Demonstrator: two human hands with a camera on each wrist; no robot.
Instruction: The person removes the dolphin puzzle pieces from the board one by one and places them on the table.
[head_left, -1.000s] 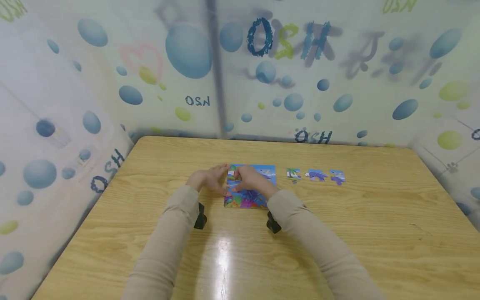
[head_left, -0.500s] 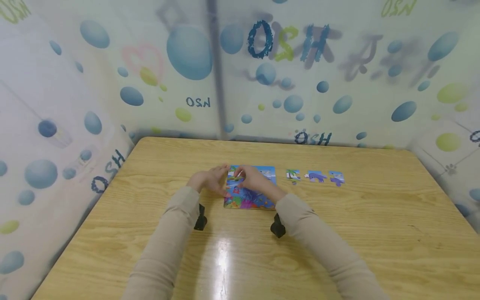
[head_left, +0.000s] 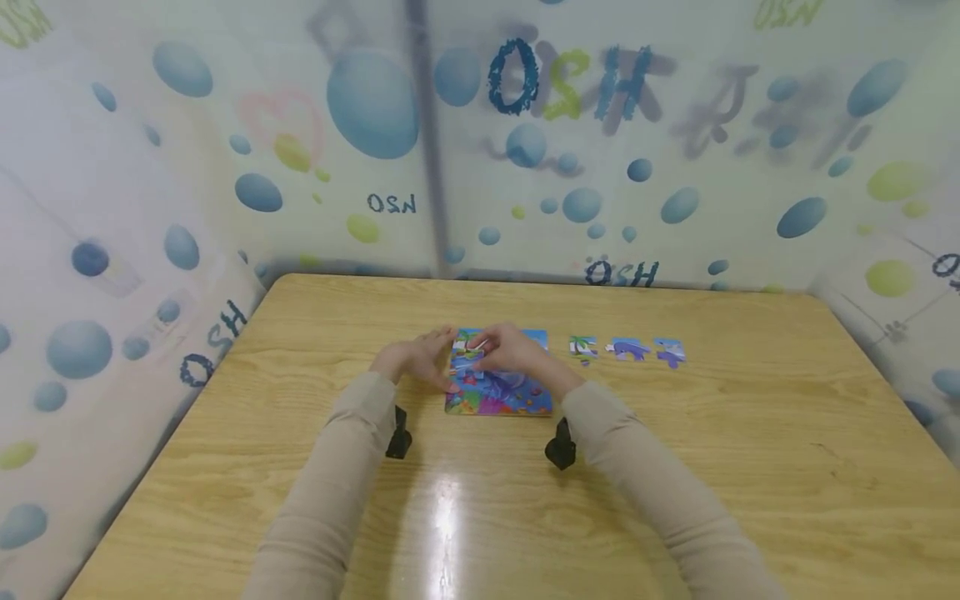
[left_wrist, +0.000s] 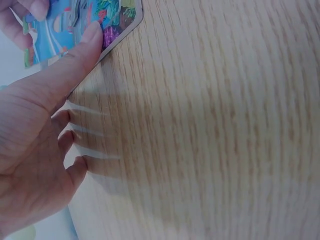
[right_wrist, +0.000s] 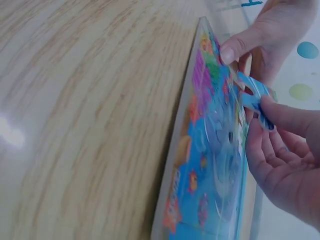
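Note:
A colourful sea-scene puzzle board lies flat on the table. My right hand is over its upper left part and pinches a blue puzzle piece between thumb and fingers. In the right wrist view that piece is tilted, just above the board's surface. My left hand is at the board's left edge. Its thumb rests on the board's face, while the other fingers are loosely bent beside the edge. The right hand hides part of the board's upper middle in the head view.
To the right of the board, three loose puzzle pieces lie in a row: a palm-tree piece, a purple-and-blue piece and another blue-purple piece. The wooden table meets a patterned curtain at the back.
My right hand has shifted slightly right over the board, and the blue puzzle piece in its fingers has come into clearer view. The left hand and the loose pieces have stayed in place.

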